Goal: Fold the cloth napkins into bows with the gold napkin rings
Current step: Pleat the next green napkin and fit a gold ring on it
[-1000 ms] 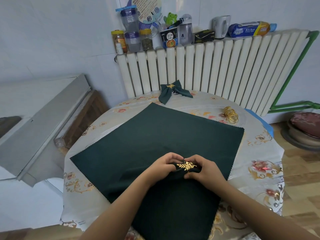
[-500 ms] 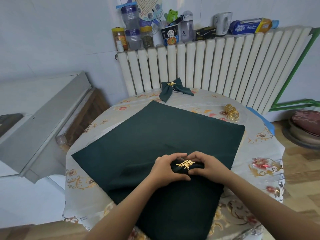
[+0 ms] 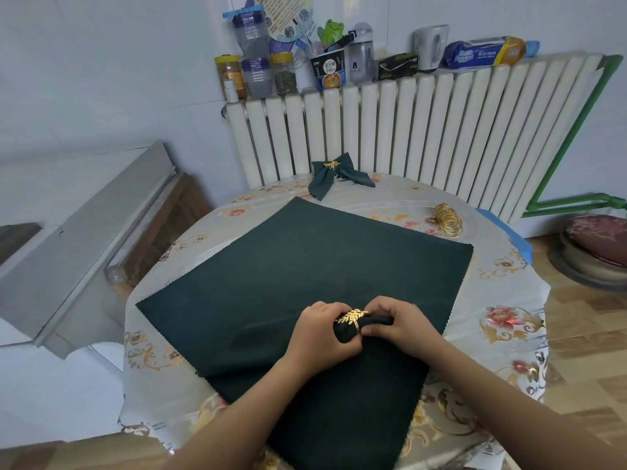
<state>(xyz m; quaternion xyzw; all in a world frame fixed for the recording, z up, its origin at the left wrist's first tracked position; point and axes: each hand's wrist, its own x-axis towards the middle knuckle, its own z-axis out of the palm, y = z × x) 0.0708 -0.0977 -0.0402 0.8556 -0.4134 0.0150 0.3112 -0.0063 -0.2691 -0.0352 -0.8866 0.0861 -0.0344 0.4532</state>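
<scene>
Dark green cloth, a rolled napkin (image 3: 369,324), sits just below the frame's centre between our hands, with a gold leaf ring (image 3: 353,318) around it. Our left hand (image 3: 322,334) curls round its left end and our right hand (image 3: 400,322) pinches the roll beside the ring, above a flat napkin (image 3: 271,283). Toward the upper middle lies a finished bow (image 3: 334,174), and spare gold rings (image 3: 448,219) sit at the right on the table (image 3: 502,300).
</scene>
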